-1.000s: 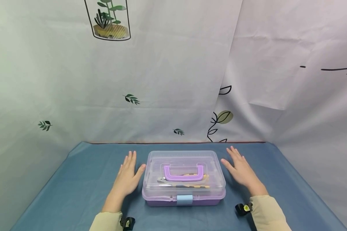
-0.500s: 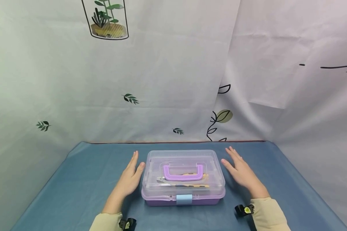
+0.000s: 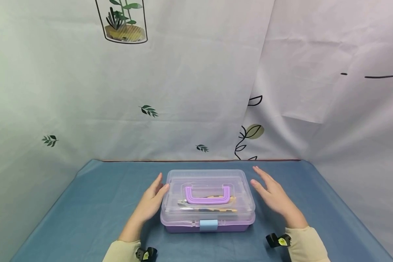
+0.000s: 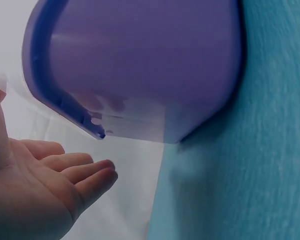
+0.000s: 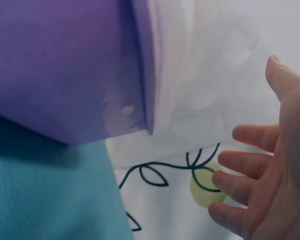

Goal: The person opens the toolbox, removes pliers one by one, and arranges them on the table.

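Observation:
A purple storage box (image 3: 180, 229) with a see-through lid stands on the blue cloth in the head view. Its lid is down, with a light blue latch (image 3: 208, 225) at the front and a purple carry handle (image 3: 207, 200) on top. Through the lid I make out slim yellow-and-black items whose kind is unclear. My left hand (image 3: 147, 203) is at the box's left side, thumb near the lid's edge; contact cannot be told. To the right, my right hand (image 3: 275, 198) is apart from the box, fingers extended. Both wrist views show relaxed fingers holding nothing beside the purple wall.
Blue cloth (image 3: 85, 214) covers the table on all sides of the box. Pale printed fabric (image 3: 196, 80) hangs behind and at both sides. A small black device (image 3: 146, 254) is strapped to the left wrist, another black device (image 3: 277, 240) to the right.
My left hand has moved rightward, closer to the box, and turned more edge-on. The right hand's fingertips have shifted slightly towards the box. The box stays in place.

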Available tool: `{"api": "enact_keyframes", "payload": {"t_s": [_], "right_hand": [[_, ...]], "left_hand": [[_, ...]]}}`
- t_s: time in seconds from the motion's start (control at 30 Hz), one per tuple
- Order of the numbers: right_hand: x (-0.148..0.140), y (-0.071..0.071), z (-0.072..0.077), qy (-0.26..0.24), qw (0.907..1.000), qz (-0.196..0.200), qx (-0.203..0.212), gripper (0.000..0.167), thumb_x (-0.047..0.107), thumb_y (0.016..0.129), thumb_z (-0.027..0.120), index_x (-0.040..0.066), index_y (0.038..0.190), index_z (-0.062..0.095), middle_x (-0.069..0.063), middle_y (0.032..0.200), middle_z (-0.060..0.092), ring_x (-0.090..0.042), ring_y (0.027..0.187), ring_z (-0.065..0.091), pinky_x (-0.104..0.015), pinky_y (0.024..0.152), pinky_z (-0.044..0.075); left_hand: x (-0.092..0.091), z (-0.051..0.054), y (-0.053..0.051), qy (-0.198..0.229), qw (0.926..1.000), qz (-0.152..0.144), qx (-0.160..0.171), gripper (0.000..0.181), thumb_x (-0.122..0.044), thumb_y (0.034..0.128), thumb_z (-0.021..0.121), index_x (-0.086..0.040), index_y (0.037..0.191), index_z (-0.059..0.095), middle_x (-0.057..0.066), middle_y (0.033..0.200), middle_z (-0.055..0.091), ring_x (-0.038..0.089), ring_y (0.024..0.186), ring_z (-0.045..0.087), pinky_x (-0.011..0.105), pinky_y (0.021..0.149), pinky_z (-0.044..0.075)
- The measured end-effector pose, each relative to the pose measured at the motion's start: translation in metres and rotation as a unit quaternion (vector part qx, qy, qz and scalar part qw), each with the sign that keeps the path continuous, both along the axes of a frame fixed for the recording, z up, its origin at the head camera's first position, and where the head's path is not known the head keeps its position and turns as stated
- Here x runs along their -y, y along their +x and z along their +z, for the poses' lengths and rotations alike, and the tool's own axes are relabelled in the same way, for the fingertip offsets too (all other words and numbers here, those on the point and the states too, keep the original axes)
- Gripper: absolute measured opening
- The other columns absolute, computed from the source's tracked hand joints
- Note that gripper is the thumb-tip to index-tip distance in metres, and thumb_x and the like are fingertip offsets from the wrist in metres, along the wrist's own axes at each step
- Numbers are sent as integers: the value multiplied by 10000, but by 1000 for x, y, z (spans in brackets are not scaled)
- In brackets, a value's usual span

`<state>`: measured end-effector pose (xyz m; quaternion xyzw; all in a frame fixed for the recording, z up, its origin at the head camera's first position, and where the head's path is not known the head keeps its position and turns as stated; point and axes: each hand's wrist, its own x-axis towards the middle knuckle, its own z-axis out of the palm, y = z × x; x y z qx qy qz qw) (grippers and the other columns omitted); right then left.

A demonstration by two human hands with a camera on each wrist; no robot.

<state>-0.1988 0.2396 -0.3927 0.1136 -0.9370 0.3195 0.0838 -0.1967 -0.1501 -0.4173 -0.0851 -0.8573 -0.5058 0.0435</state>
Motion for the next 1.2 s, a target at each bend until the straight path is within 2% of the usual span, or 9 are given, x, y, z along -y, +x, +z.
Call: {"api": "enact_keyframes", "payload": {"t_s": [0.17, 0.53, 0.73, 0.97, 1.2], "right_hand": [[5, 6, 6, -82, 9998, 119, -123, 590, 407, 978, 451, 101, 1469, 338, -205, 1510, 323, -447, 1365, 298, -682, 1031, 283], [14, 20, 17, -142, 9988, 363, -310, 577, 358, 945, 542, 77, 1430, 405, -207, 1450, 417, -443, 1306, 398, -649, 944, 417], [19, 27, 26, -184, 9979, 498, -383, 558, 346, 931, 573, 78, 1404, 447, -180, 1423, 463, -409, 1287, 440, -611, 965, 426], [23, 35, 34, -182, 9960, 715, -514, 522, 325, 914, 604, 76, 1362, 503, -157, 1378, 521, -390, 1261, 477, -597, 931, 458], [28, 44, 38, -278, 9928, 1008, -578, 469, 291, 901, 628, 74, 1311, 558, -100, 1303, 591, -327, 1203, 545, -533, 899, 503]], "left_hand": [[-3, 1, 0, 317, 9994, -113, 101, 676, -328, 980, 475, 63, 1469, 222, 261, 1504, 287, 389, 1377, 306, 507, 1111, 283], [-6, 1, 0, 631, 9975, 0, 326, 656, -323, 949, 532, 68, 1433, 323, 250, 1475, 350, 379, 1368, 338, 508, 1113, 302], [-6, 2, 3, 923, 9938, 18, 627, 656, -339, 936, 552, 59, 1420, 357, 266, 1441, 401, 381, 1339, 390, 511, 1078, 364], [-6, 2, 3, 1143, 9882, 119, 1017, 675, -366, 921, 565, 67, 1405, 376, 286, 1396, 447, 372, 1226, 518, 475, 945, 504], [-7, 3, 2, 1140, 9851, 330, 1244, 688, -406, 902, 583, 71, 1372, 425, 278, 1357, 493, 345, 1183, 556, 451, 907, 530]]}}
